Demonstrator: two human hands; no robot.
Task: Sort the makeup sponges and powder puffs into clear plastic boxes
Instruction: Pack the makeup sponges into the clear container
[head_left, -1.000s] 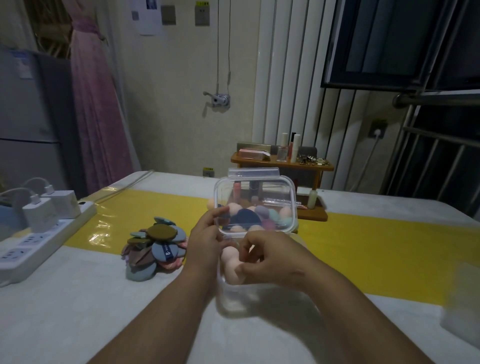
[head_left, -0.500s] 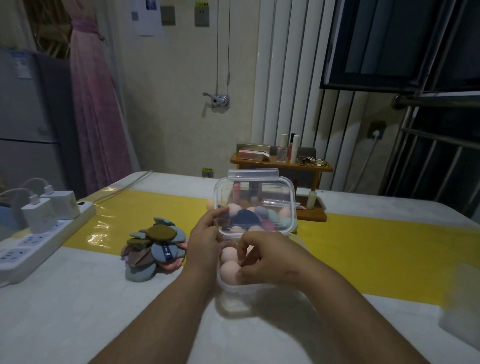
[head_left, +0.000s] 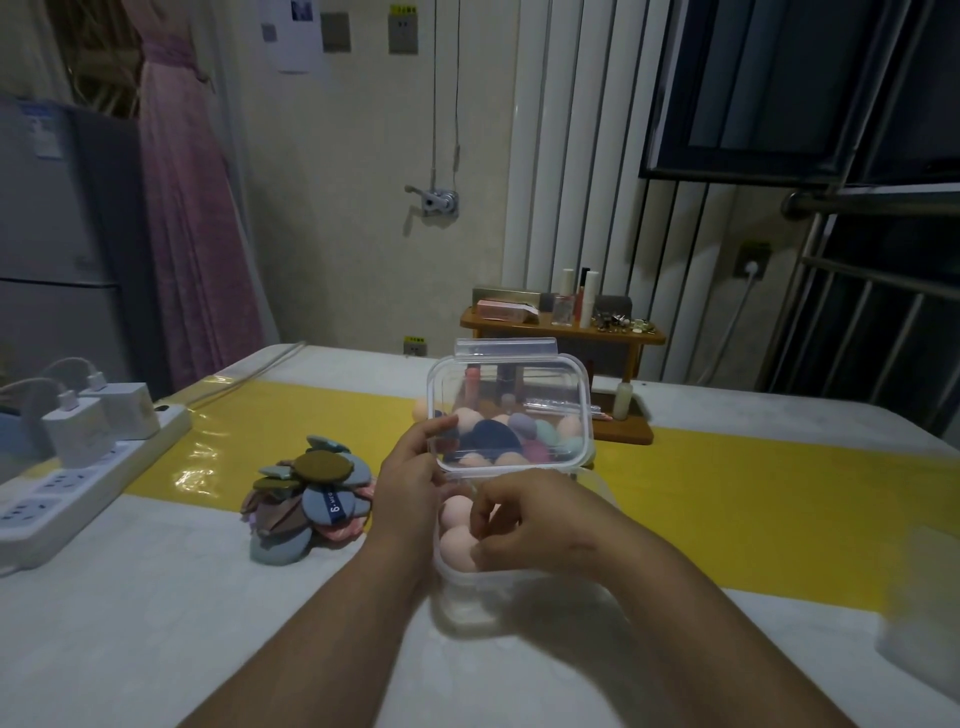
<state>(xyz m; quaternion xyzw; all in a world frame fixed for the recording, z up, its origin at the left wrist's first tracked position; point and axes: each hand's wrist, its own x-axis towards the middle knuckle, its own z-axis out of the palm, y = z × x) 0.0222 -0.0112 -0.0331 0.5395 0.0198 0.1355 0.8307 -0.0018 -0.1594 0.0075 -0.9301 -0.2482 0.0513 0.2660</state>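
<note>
A clear plastic box (head_left: 519, 582) stands on the table in front of me, its hinged lid (head_left: 511, 374) tilted up. My left hand (head_left: 410, 478) pinches the lid's lower left edge. My right hand (head_left: 530, 519) reaches into the box, its fingers curled against a pink makeup sponge (head_left: 454, 548); a second pink sponge (head_left: 456, 508) lies just behind it. Through the lid I see a heap of coloured sponges (head_left: 535, 434) on the table beyond. A pile of round powder puffs (head_left: 311, 488) in blue, brown and pink lies left of the box.
A white power strip (head_left: 62, 493) with chargers runs along the table's left edge. A small wooden shelf (head_left: 561, 332) with cosmetics stands at the back. A yellow strip (head_left: 753, 493) crosses the table. Another clear box (head_left: 924, 649), blurred, sits at the right edge.
My right hand has moved a little deeper into the box with the pink sponge, and two pink sponges now show there. The left hand has stayed on the lid.
</note>
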